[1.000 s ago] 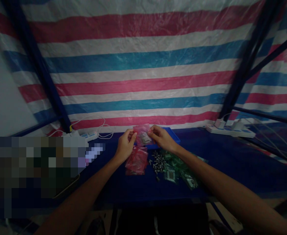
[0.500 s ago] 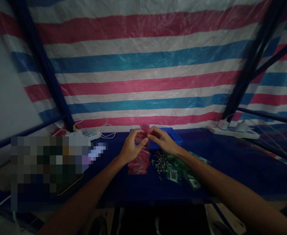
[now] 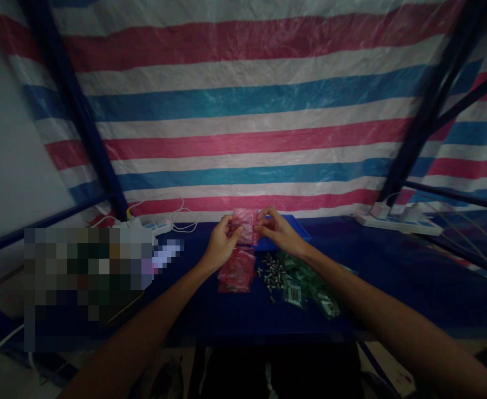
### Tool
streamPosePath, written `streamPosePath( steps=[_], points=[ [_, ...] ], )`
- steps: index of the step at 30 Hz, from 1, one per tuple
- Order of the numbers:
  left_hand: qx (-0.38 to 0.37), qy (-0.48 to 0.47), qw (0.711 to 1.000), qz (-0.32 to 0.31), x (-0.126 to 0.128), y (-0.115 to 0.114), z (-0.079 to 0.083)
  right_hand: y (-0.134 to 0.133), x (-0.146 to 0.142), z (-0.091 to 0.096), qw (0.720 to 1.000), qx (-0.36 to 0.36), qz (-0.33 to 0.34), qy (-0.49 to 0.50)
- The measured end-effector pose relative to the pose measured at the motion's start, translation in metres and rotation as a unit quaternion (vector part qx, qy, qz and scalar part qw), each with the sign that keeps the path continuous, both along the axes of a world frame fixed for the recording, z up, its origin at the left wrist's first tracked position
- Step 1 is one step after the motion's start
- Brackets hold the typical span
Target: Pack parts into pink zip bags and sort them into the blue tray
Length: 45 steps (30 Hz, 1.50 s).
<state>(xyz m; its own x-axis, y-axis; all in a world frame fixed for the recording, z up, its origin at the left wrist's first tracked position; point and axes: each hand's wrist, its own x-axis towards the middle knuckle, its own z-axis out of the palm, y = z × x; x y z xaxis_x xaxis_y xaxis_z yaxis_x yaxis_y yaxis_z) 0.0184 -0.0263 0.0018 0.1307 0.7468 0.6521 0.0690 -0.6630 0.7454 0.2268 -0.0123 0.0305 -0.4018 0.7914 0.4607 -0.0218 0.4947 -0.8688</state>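
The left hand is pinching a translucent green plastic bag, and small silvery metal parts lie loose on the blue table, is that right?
Not quite: the colour is wrong. The head view shows the left hand pinching a translucent pinkish-red plastic bag; the small silvery metal parts do lie loose on the blue table.

Counter (image 3: 393, 252) passable R of R forearm (image 3: 372, 302) up to power strip (image 3: 401, 223); ctr blocked by red bags (image 3: 237, 271), screws (image 3: 274, 272) + green bags (image 3: 305, 280), blue tray (image 3: 299, 226) behind.
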Motion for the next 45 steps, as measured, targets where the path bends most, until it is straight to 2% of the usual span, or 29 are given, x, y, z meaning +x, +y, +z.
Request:
streamPosePath(
  steps=[2,4,8,12,19,25,31,38,45],
  points=[
    [0.003,-0.005,1.0,0.014,0.001,-0.002,-0.001,-0.002,0.0,0.002,1.0,0.004,-0.012,-0.013],
    [0.025,0.01,0.998,0.054,0.001,-0.004,-0.002,-0.002,0.0,0.005,0.999,0.024,-0.032,-0.016],
    [0.115,0.094,0.98,0.132,-0.005,-0.008,0.003,0.0,0.004,0.009,0.998,0.039,-0.05,-0.018],
    [0.171,0.183,0.959,0.134,-0.012,-0.009,0.011,0.002,0.007,0.01,1.0,0.011,-0.025,-0.012],
    [0.127,0.156,0.968,0.151,-0.013,-0.001,0.01,0.0,0.008,0.013,0.999,0.017,-0.025,-0.021],
    [0.108,0.101,0.974,0.174,-0.009,0.005,0.01,0.008,0.01,0.023,0.995,0.034,-0.014,-0.089],
    [0.094,0.075,0.976,0.184,-0.009,0.003,0.012,0.008,0.004,0.037,0.995,-0.052,-0.001,-0.09],
    [0.114,0.049,0.97,0.208,-0.014,-0.002,0.013,0.011,-0.003,0.025,0.997,-0.063,-0.022,-0.037],
    [0.143,0.104,0.967,0.183,-0.016,-0.007,0.019,0.008,0.009,0.014,0.995,-0.066,-0.04,-0.067]
  ],
)
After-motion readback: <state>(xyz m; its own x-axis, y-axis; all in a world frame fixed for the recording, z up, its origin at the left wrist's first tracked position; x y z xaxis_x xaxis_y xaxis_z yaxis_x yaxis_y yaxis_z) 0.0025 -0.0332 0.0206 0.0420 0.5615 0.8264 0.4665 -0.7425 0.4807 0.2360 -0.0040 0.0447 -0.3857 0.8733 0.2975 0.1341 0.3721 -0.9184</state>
